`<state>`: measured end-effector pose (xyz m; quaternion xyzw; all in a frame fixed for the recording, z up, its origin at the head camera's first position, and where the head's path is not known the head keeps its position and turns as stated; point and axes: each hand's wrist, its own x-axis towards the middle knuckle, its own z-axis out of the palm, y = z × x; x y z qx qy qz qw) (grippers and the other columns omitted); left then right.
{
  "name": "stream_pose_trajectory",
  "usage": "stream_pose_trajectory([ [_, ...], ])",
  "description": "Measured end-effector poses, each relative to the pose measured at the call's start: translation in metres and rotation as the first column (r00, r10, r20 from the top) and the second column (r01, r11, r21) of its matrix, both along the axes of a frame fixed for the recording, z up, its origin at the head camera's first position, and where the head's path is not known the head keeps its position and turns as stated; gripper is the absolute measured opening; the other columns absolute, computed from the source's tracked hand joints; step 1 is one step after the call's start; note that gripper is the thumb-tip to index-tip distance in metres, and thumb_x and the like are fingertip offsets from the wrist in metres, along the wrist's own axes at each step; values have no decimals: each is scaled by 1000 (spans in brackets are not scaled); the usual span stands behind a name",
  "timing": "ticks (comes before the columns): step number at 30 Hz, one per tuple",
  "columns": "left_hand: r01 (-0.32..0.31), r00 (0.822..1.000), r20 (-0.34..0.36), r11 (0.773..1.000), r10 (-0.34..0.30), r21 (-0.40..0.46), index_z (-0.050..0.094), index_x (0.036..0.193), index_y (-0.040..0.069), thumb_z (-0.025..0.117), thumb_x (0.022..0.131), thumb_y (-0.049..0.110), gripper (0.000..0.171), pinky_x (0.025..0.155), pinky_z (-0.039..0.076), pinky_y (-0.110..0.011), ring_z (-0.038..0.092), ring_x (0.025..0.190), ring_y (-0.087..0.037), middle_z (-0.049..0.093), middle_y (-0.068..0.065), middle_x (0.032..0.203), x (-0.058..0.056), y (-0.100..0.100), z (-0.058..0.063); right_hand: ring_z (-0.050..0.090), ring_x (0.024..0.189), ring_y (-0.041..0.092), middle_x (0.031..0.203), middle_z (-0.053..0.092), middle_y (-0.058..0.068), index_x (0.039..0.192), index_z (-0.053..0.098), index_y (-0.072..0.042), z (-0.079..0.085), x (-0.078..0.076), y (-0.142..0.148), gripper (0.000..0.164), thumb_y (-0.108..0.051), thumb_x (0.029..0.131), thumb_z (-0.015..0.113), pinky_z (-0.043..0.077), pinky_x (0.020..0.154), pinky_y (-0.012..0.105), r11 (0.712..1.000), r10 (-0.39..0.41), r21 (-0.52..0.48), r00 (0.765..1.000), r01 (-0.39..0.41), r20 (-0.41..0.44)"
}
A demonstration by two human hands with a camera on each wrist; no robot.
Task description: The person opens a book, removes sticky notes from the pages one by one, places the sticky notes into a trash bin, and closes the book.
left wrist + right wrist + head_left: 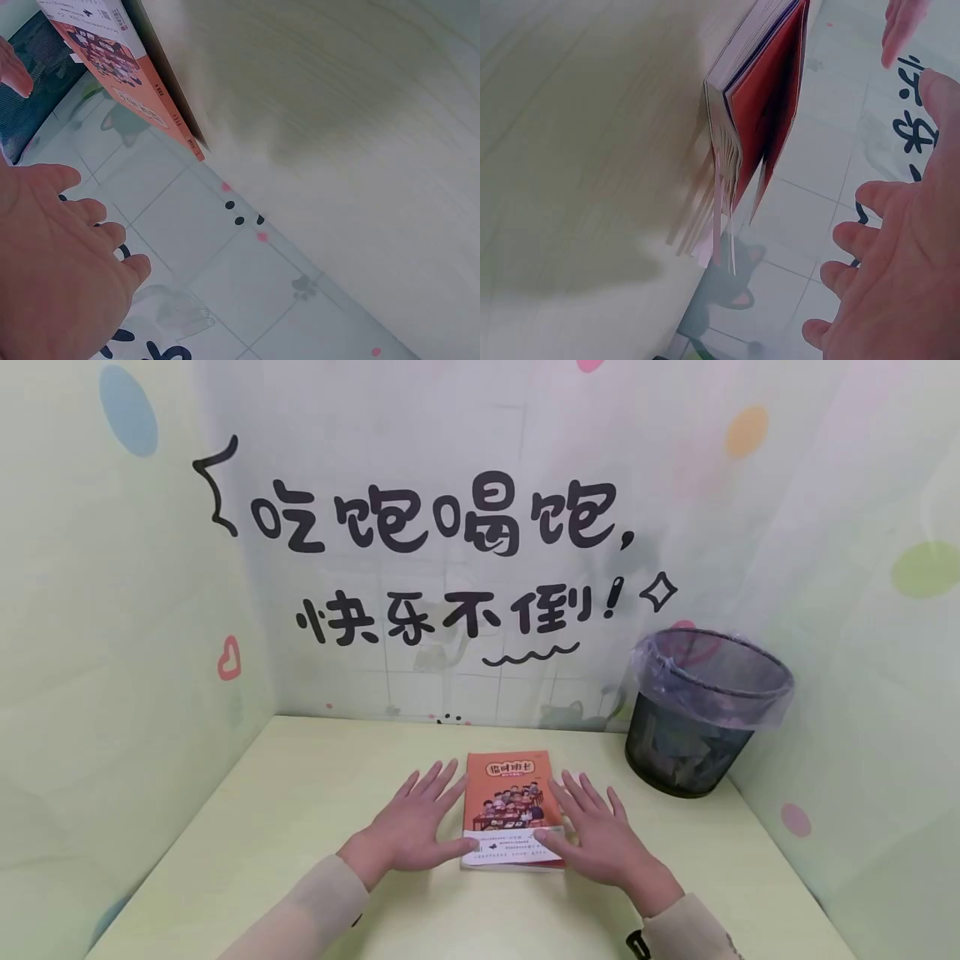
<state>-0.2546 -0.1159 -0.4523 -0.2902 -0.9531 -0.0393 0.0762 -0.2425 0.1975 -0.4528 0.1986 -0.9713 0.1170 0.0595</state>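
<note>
An orange book (491, 789) with a cartoon cover and a white band across its lower part lies on the table. Its page edges face the right wrist camera, where the cover (769, 97) stands slightly apart and thin paper strips (718, 202) stick out. My left hand (420, 827) is beside the book's left edge, fingers spread and straight, thumb over the band's left end in the head view. On the other side, my right hand (600, 839) has its fingers extended, its thumb overlapping the band's right end. Both wrist views show the palms above the tabletop, holding nothing.
A dark mesh bin (682, 752) with a purple plastic liner stands at the table's back right. Printed wall panels (450, 693) enclose the pale wood-grain table (337, 760) at the back and both sides.
</note>
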Motion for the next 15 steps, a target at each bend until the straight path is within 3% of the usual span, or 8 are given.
stream_pose_trajectory([
  [6, 1, 1000, 14, 1000, -1, 7, 15, 159, 17, 34, 88, 82, 98, 115, 15, -55, 5, 143, -30, 2, -7, 161, 2, -2, -3, 9, 143, 25, 160, 17, 2, 157, 24, -25, -3, 2, -1, 86, -78, 91, 35, 11, 110, 66, 1000, 5, -1, 1000, -5, 14],
  [12, 2, 1000, 29, 1000, -3, 13, 13, 159, 18, 30, 89, 82, 97, 115, 14, -56, 3, 143, -29, 1, -7, 161, 1, -2, -7, 31, 134, 30, 149, 39, 10, 153, 36, -18, -7, -4, -1, 81, -71, 93, 48, 29, 104, 62, 999, -35, -41, 999, 34, -15],
  [15, -14, 1000, 27, 1000, 13, 21, 15, 159, 18, 32, 90, 81, 95, 115, 15, -56, 4, 143, -29, 5, -8, 161, 0, -3, -8, 37, 129, 33, 142, 46, 13, 149, 42, -14, -9, -11, -2, 77, -64, 92, 56, 33, 104, 60, 994, -65, -92, 998, 64, 1],
])
